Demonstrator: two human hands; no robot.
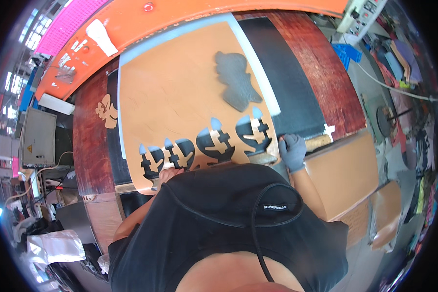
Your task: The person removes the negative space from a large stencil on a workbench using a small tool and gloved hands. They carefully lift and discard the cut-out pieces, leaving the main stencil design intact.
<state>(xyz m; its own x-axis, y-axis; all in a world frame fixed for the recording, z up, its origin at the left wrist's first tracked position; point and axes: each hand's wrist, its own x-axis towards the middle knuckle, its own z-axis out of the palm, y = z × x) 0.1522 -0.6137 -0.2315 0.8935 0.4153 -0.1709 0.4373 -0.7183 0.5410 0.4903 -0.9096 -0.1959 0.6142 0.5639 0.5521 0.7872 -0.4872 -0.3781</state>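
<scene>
A large tan sheet (173,82) lies over a white board (272,100). Several shaped holes are cut along its near edge, with narrow strips left between them. At that edge, on the left, my bare left hand (169,174) has its fingers closed on the tan sheet; my body partly hides it. My right hand (293,152), in a grey glove, is at the sheet's near right corner with its fingers curled in. What it holds, if anything, is hidden. On the sheet's far right rests a dark grey piece with a wavy outline (236,80).
An orange machine beam (180,12) crosses the far side. Cut tan pieces (107,112) lie left of the sheet on the dark red table (90,146). Black strip (287,73) and more tan sheets (345,170) are on the right. A grey box (38,136) stands left.
</scene>
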